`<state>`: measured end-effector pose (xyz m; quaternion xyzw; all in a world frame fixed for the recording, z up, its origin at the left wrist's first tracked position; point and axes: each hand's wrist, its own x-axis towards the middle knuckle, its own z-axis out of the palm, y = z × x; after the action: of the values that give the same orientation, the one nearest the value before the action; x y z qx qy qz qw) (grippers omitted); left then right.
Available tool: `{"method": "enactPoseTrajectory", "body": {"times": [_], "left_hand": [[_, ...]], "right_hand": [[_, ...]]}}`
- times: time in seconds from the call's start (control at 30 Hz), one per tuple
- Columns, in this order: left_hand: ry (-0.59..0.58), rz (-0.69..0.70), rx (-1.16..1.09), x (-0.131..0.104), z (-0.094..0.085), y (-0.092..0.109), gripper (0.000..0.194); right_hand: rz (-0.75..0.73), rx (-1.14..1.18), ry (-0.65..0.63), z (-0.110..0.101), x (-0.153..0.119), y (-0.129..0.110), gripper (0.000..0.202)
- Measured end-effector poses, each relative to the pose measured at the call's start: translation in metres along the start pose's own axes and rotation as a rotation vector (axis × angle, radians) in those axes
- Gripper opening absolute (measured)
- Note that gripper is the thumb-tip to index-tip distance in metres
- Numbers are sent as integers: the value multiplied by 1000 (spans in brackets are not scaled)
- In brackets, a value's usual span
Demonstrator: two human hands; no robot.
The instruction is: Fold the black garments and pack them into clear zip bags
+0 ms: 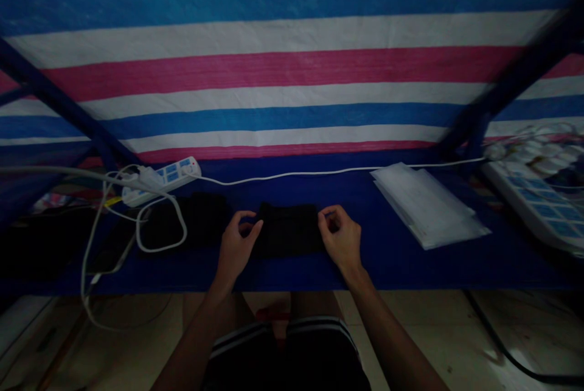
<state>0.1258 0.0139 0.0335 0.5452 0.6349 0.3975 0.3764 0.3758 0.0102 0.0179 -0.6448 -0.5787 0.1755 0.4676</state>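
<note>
A person in dark shorts with striped hems sits at a blue tabletop in dim light, both bare hands at work on a black cloth. The cloth lies near the table's front edge, directly between the hands, spread as a roughly flat rectangle. The left hand pinches its left side near the upper corner, thumb and fingertips drawn together; the right hand has the opposite corner nipped between thumb and forefinger. The piece appears largely squared up, though with neither hand free of it, the handling looks unfinished; folds within the dark fabric are too dim to count, so how much remains cannot be told. To the person's left, a dark bundle lies beside a phone and a looped white cable, apart from the hands. Clear plastic sleeves lie to the right, untouched. Farther back, a power strip feeds a white cord across the table, before a striped sheet.
</note>
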Motion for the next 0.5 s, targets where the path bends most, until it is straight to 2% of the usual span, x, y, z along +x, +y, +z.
{"method": "enactPoseTrajectory", "body": {"times": [0.17, 0.27, 0.3, 0.4, 0.5], "left_hand": [[95, 168, 75, -10, -4, 11, 29], [195, 379, 273, -16, 0, 23, 19], [194, 466, 340, -18, 2, 26, 17], [26, 665, 467, -20, 14, 33, 23], [-129, 731, 576, -16, 27, 29, 36]], "right_hand": [[-106, 4, 23, -3, -5, -6, 24], [-191, 19, 6, -3, -7, -7, 22], [-219, 28, -2, -3, -7, -7, 21], [-285, 46, -26, -2, -8, -8, 17], [-306, 45, -39, -3, -8, -10, 17]]}}
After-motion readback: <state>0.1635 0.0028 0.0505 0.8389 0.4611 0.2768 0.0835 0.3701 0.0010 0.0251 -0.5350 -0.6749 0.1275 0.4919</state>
